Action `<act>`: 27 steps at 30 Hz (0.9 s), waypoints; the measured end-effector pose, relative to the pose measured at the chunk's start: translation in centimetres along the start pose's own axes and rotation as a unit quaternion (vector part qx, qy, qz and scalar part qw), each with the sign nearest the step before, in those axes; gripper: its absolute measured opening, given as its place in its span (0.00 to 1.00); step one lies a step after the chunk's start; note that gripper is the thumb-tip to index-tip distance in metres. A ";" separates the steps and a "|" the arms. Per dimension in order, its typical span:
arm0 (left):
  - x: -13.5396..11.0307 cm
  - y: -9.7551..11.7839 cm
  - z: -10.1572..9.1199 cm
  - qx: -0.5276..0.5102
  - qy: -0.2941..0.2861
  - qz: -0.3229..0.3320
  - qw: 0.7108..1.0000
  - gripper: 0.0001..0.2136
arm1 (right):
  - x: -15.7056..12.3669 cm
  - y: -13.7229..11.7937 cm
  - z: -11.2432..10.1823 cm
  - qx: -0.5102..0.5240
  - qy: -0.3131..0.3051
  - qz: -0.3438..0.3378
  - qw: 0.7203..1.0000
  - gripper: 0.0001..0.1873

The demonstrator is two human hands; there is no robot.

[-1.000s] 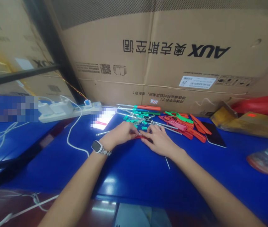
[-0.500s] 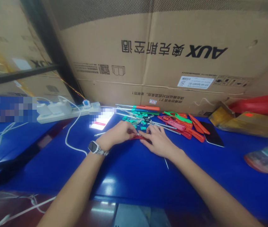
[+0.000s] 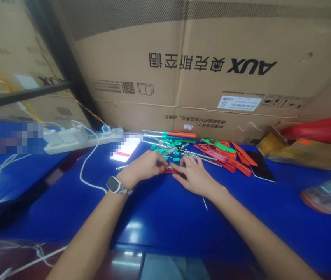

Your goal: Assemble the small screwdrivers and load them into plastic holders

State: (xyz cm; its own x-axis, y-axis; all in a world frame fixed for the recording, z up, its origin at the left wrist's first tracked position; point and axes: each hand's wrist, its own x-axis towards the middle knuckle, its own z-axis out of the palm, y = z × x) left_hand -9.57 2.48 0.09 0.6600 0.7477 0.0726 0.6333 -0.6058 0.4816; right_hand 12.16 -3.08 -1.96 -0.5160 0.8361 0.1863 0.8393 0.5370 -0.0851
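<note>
A small red plastic handle shell (image 3: 169, 170) lies low over the blue table between my hands, mostly covered by fingers. My left hand (image 3: 146, 167), with a watch at its wrist, pinches the shell's left end. At its right part, my right hand (image 3: 193, 175) has thumb and forefinger on it, the other fingers curled over. Something small and pale shows at the fingertips, too small to name. Just beyond are several teal plastic pieces (image 3: 176, 159) and thin metal rods (image 3: 209, 156). A metal rod (image 3: 205, 203) sticks out from beneath my right forearm.
Red handle shells (image 3: 242, 167) and a green one (image 3: 218, 144) are piled right of the rods, beside a dark phone (image 3: 261, 167). A lit phone (image 3: 126, 149), white cable (image 3: 83, 167) and power strip (image 3: 66, 144) occupy the left. A large cardboard box (image 3: 200, 89) stands behind.
The view has shifted very slightly. Both hands stay at the red shell, with only small finger movement.
</note>
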 end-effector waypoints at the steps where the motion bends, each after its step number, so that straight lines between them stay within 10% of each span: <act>1: 0.0 0.0 0.1 0.004 -0.007 0.000 1.000 0.12 | 0.0 0.0 0.0 0.001 0.001 0.000 1.000 0.23; 17: -0.1 1.4 -0.5 0.038 0.057 -0.027 0.997 0.10 | -0.2 0.3 -0.2 0.046 0.043 0.020 0.998 0.21; 22: 0.1 1.3 -0.6 0.042 0.087 -0.024 0.995 0.10 | 2.0 2.6 -0.7 0.044 0.116 0.108 0.986 0.13; 27: 0.3 0.8 -0.7 0.047 0.096 -0.041 0.993 0.12 | 5.1 4.6 -0.4 -0.024 0.063 0.137 0.988 0.10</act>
State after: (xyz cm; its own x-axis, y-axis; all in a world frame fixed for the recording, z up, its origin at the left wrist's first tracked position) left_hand -9.16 2.39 1.15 0.5208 0.8282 0.2068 0.7224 -0.5567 0.4102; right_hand 13.47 3.63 -0.98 -0.2445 0.9274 0.2831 0.9536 0.2829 -0.1032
